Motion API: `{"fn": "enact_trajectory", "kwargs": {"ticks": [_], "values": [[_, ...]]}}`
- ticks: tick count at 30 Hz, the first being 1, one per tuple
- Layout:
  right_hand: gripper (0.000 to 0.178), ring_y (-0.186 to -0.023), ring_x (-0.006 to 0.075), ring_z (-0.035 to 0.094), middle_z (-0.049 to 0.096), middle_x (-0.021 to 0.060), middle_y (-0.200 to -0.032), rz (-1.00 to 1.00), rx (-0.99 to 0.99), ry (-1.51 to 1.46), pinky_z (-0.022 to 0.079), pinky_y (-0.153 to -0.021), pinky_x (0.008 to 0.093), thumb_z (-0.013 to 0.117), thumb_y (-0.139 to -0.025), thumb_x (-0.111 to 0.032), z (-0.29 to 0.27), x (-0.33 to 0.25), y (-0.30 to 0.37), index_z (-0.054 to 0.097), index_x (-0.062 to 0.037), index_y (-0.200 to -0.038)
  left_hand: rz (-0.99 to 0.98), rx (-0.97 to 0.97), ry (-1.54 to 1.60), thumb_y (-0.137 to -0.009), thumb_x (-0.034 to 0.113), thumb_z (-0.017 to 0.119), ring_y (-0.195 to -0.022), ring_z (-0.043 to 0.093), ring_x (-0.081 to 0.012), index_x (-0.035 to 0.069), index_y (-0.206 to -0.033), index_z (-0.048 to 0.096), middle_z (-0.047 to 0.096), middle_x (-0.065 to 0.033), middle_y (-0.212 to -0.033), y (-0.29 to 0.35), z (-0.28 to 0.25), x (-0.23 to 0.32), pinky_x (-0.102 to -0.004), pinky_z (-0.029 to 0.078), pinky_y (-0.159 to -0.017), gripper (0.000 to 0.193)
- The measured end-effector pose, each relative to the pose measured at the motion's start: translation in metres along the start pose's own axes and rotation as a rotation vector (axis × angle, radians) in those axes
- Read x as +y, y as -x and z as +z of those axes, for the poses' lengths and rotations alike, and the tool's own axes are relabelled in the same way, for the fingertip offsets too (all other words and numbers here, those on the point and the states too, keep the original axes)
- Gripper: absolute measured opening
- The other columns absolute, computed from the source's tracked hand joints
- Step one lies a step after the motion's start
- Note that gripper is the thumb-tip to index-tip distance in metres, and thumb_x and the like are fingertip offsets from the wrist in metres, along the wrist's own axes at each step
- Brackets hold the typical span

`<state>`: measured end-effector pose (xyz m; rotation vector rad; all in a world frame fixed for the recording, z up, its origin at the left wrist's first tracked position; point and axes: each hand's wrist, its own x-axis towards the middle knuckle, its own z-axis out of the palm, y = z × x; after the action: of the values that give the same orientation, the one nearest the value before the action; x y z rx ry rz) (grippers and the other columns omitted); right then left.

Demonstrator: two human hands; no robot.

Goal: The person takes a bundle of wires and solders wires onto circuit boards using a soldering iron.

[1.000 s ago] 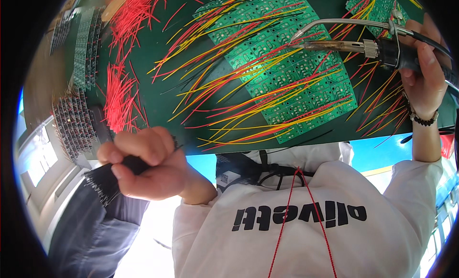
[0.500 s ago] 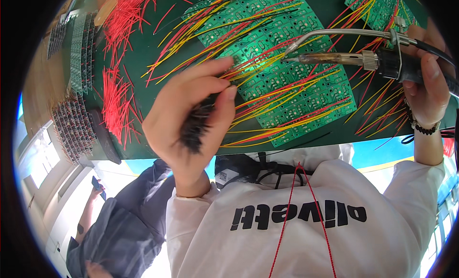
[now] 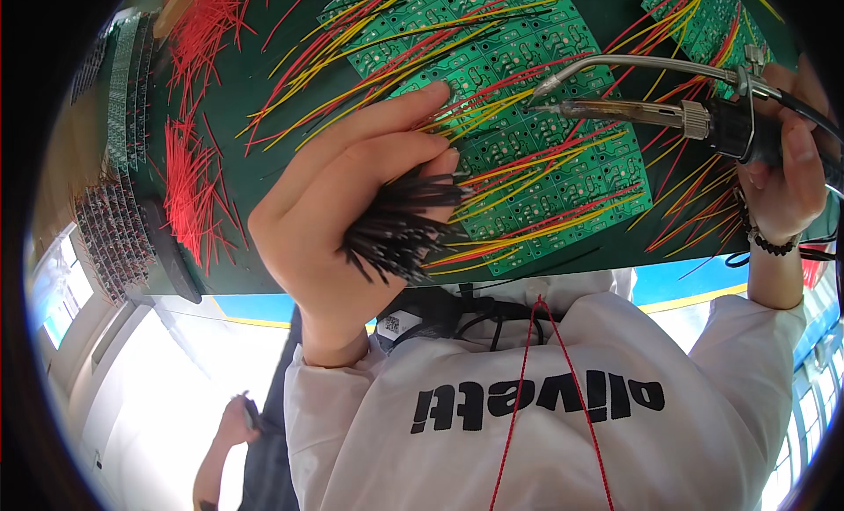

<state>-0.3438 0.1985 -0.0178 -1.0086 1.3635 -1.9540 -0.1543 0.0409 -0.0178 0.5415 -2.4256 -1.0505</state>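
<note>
My left hand (image 3: pixel 312 208) is closed round a bundle of short black wires (image 3: pixel 400 234), its thumb and fingertips at the left side of a green circuit board panel (image 3: pixel 549 50). Red, yellow and black wires lie in rows across that panel. My right hand (image 3: pixel 791 164) grips a soldering iron (image 3: pixel 615 112) by its black handle, partly outside the picture. A curved metal tube (image 3: pixel 651 63) is clamped to the iron and ends near its tip. The tip is over the panel, close to the yellow and red wires; whether it touches cannot be seen.
Red wires (image 3: pixel 189 190) lie in piles on the dark green table at the left. Beyond them stand stacked boards (image 3: pixel 130 98) and a block of component-filled boards (image 3: pixel 110 234), beside a dark bar (image 3: pixel 171 256). Another wired panel (image 3: pixel 734 23) lies upper right. A person's hand (image 3: pixel 233 423) shows lower left.
My left hand has turned, so the black wires now fan out in plain sight. The iron sits slightly further right. The other person at lower left has shifted.
</note>
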Motion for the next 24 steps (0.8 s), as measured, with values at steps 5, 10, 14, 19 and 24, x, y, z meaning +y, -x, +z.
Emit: {"fn": "enact_trajectory", "kwargs": {"ticks": [5, 10, 14, 19, 24], "values": [[0.029, -0.053, 0.0098, 0.05, 0.049, 0.0007, -0.063, -0.037, 0.958, 0.369, 0.041, -0.047, 0.0177, 0.066, -0.073, -0.014, 0.058, 0.008, -0.01, 0.039, -0.0098, -0.082, -0.006, -0.036, 0.05, -0.066, -0.008, 0.064, -0.053, 0.042, 0.0022, -0.002, -0.075, 0.06, 0.066, -0.0147, -0.091, -0.001, 0.0, -0.004, -0.0111, 0.029, -0.047, 0.012], [0.037, -0.057, 0.0105, 0.052, 0.051, 0.0027, -0.065, -0.025, 0.576, 0.174, 0.046, -0.054, 0.0217, 0.071, -0.069, -0.017, 0.023, 0.005, 0.013, 0.039, -0.0103, -0.085, 0.03, 0.005, 0.016, -0.066, -0.008, 0.064, -0.053, 0.042, 0.002, -0.002, -0.074, 0.058, 0.066, -0.0155, -0.091, 0.003, 0.003, -0.003, -0.0112, 0.029, -0.048, 0.012], [0.04, -0.057, 0.0102, 0.052, 0.051, 0.0036, -0.064, 0.114, 0.099, 0.019, 0.044, -0.053, 0.0228, 0.074, -0.066, -0.02, -0.001, 0.001, 0.013, 0.038, -0.0106, -0.082, 0.043, 0.008, -0.032, -0.065, -0.008, 0.064, -0.059, 0.051, -0.003, -0.002, -0.073, 0.058, 0.066, -0.0165, -0.09, 0.008, 0.006, -0.009, -0.0132, 0.037, -0.053, 0.012], [0.024, -0.039, 0.0035, 0.032, 0.047, 0.0101, -0.07, 0.133, -0.136, 0.494, 0.024, -0.033, 0.0149, 0.047, -0.085, -0.021, -0.05, -0.016, 0.022, 0.037, 0.0003, -0.088, 0.199, 0.052, -0.026, -0.065, -0.008, 0.064, -0.071, 0.061, -0.0131, -0.002, -0.073, 0.058, 0.066, -0.018, -0.089, 0.001, 0.01, -0.008, -0.0194, 0.045, -0.063, 0.012], [0.026, -0.039, 0.0039, 0.033, 0.047, 0.0099, -0.07, 0.057, -0.118, 0.519, 0.024, -0.033, 0.0147, 0.05, -0.084, -0.022, -0.037, -0.008, 0.02, 0.036, -0.001, -0.088, 0.175, 0.042, -0.055, -0.065, -0.008, 0.064, -0.073, 0.062, -0.0147, -0.002, -0.073, 0.057, 0.065, -0.0185, -0.089, 0.003, 0.01, -0.008, -0.0206, 0.046, -0.065, 0.012]]}}
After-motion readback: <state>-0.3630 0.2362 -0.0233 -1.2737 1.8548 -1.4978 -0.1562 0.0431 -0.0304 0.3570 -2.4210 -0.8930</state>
